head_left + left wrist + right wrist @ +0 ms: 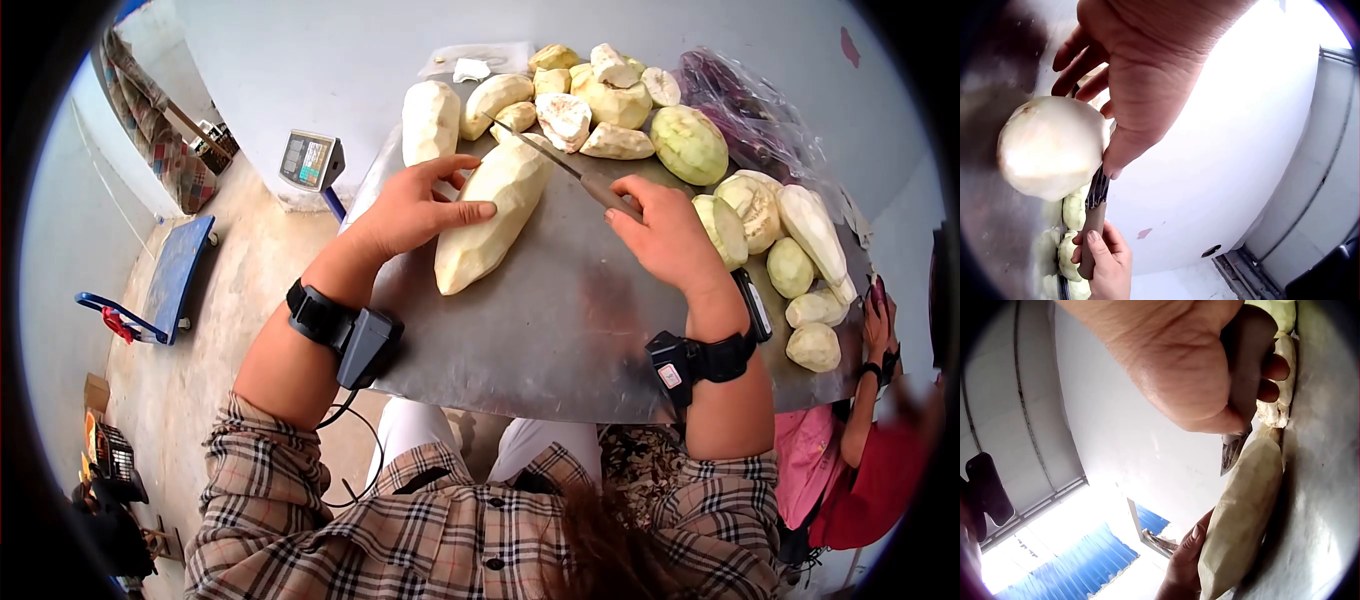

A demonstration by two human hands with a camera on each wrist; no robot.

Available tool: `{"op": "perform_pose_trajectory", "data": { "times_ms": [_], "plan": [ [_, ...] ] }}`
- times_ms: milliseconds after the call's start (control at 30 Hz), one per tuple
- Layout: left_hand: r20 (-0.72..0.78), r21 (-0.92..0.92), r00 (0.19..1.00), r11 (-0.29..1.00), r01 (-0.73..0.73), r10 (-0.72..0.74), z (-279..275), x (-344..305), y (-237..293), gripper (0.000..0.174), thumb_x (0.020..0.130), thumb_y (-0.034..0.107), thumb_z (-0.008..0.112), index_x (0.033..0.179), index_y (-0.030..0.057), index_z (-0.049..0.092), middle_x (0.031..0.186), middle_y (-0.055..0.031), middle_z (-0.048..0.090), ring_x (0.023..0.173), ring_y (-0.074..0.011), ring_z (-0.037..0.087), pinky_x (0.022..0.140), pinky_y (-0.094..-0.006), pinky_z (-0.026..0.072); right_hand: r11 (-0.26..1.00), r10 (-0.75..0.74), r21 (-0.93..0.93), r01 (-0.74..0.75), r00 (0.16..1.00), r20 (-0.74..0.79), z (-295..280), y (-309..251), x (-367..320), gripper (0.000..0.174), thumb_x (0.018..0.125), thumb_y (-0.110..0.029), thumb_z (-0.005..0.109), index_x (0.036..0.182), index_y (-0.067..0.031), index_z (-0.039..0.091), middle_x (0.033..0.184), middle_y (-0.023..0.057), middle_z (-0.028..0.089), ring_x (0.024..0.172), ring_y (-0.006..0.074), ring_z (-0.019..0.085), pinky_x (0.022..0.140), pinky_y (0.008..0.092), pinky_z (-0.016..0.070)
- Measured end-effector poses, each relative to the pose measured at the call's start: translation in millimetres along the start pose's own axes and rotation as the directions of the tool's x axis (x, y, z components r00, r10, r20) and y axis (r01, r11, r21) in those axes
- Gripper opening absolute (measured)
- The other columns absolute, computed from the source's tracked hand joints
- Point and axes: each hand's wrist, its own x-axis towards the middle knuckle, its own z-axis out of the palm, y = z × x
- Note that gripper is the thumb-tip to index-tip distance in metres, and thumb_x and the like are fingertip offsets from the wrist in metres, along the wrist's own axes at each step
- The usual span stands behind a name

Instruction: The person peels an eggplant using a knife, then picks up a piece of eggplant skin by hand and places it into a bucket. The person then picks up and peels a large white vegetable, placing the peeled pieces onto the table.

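Observation:
A long, pale peeled vegetable (492, 215) lies on the metal table, seen end-on as a round vegetable (1054, 148) in the left wrist view. My left hand (422, 208) rests on its left side, thumb on top, fingers spread and bent. My right hand (665, 228) grips the brown handle (608, 194) of a knife, whose blade (540, 148) points up and left over the vegetable's far end. In the right wrist view the knife handle (1244, 362) sits in my right hand (1179, 369), blade close to the peeled vegetable (1244, 515).
Several peeled vegetables (690, 145) lie along the back and right of the table (520, 350). Purple ones in a clear bag (745, 110) stand at the back right. Left of the table are a scale display (308, 160) and a blue cart (180, 270). Another person (880, 450) is at the right.

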Motion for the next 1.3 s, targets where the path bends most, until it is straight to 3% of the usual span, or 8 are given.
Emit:
{"op": "perform_pose_trajectory", "data": {
  "times_ms": [67, 167, 467, 633, 767, 833, 933, 1300],
  "plan": [
    [0.010, 0.033, 1.000, 0.999, -0.014, 0.014, 1, -2, 1, 0.085, 0.069, 0.052, 0.082, 0.134, 0.0057, 0.054, 0.110, -0.0125, 0.060, 0.097, -0.0233, 0.058, 0.087, -0.0333, 0.0482, 1.000, -0.002, 0.002, 0.002, 1.000, 0.001, 1, 1, 0, 0.031, 0.083, -0.015, 0.066, 0.108, 0.0016, 0.062, 0.084, 0.0195, 0.068, 0.071, 0.0292, 0.064, 0.065, 0.0369, 0.0487],
    [0.035, 0.057, 0.999, 0.998, -0.018, 0.016, 1, -4, 6, 0.090, 0.068, 0.052, 0.083, 0.138, 0.0064, 0.050, 0.112, -0.0148, 0.059, 0.101, -0.0255, 0.058, 0.088, -0.0346, 0.0481, 1.000, 0.013, 0.015, -0.013, 1.000, 0.009, 2, 1, 1, 0.028, 0.082, -0.021, 0.067, 0.102, -0.0022, 0.064, 0.082, 0.0206, 0.067, 0.078, 0.0381, 0.065, 0.071, 0.0440, 0.0512],
    [0.056, 0.019, 0.998, 1.000, 0.000, -0.001, 0, -5, 11, 0.086, 0.070, 0.040, 0.083, 0.141, 0.0072, 0.047, 0.119, -0.0192, 0.058, 0.097, -0.0262, 0.059, 0.087, -0.0358, 0.0493, 0.998, 0.060, -0.015, -0.060, 0.998, 0.030, 0, -2, 0, 0.029, 0.081, -0.021, 0.069, 0.102, -0.0028, 0.064, 0.084, 0.0202, 0.068, 0.080, 0.0369, 0.065, 0.073, 0.0430, 0.0515],
    [0.057, 0.000, 0.998, 1.000, -0.008, 0.008, -2, -5, 11, 0.083, 0.071, 0.032, 0.081, 0.142, 0.0077, 0.047, 0.120, -0.0199, 0.058, 0.095, -0.0258, 0.061, 0.086, -0.0362, 0.0500, 0.999, 0.031, -0.007, -0.031, 0.999, 0.012, -1, 1, 0, 0.029, 0.080, -0.016, 0.069, 0.102, 0.0016, 0.062, 0.080, 0.0177, 0.068, 0.069, 0.0287, 0.063, 0.065, 0.0366, 0.0483],
    [0.056, -0.010, 0.998, 1.000, -0.024, 0.024, -1, -6, 12, 0.080, 0.071, 0.028, 0.079, 0.141, 0.0077, 0.047, 0.112, -0.0188, 0.062, 0.094, -0.0255, 0.061, 0.085, -0.0363, 0.0502, 0.999, 0.046, -0.012, -0.046, 0.999, 0.016, -3, -1, -1, 0.028, 0.081, -0.016, 0.068, 0.100, 0.0024, 0.062, 0.080, 0.0190, 0.067, 0.068, 0.0284, 0.062, 0.064, 0.0365, 0.0481],
    [0.064, 0.011, 0.998, 1.000, -0.025, 0.025, -2, -7, 15, 0.079, 0.071, 0.026, 0.078, 0.141, 0.0077, 0.048, 0.108, -0.0184, 0.064, 0.094, -0.0255, 0.061, 0.085, -0.0363, 0.0502, 0.998, 0.056, -0.044, -0.054, 0.998, 0.028, -6, -4, -1, 0.026, 0.083, -0.020, 0.066, 0.100, -0.0004, 0.063, 0.082, 0.0195, 0.068, 0.076, 0.0348, 0.064, 0.070, 0.0416, 0.0500],
    [0.056, -0.001, 0.998, 1.000, -0.024, 0.024, -2, -8, 16, 0.073, 0.071, 0.018, 0.074, 0.140, 0.0081, 0.050, 0.121, -0.0116, 0.061, 0.093, -0.0202, 0.059, 0.088, -0.0328, 0.0485, 0.997, -0.021, -0.073, 0.019, 0.999, -0.032, -2, 3, 0, 0.026, 0.086, -0.022, 0.064, 0.102, -0.0017, 0.065, 0.086, 0.0205, 0.068, 0.082, 0.0387, 0.065, 0.074, 0.0449, 0.0508],
    [0.047, 0.049, 0.999, 0.998, -0.028, 0.026, -2, -7, 15, 0.069, 0.071, 0.016, 0.071, 0.137, 0.0074, 0.053, 0.118, -0.0103, 0.062, 0.095, -0.0204, 0.058, 0.089, -0.0329, 0.0483, 0.997, -0.023, -0.069, 0.020, 0.999, -0.035, -4, 3, 0, 0.025, 0.086, -0.022, 0.063, 0.100, -0.0012, 0.066, 0.087, 0.0214, 0.067, 0.084, 0.0398, 0.064, 0.075, 0.0457, 0.0507]
  ]
}}
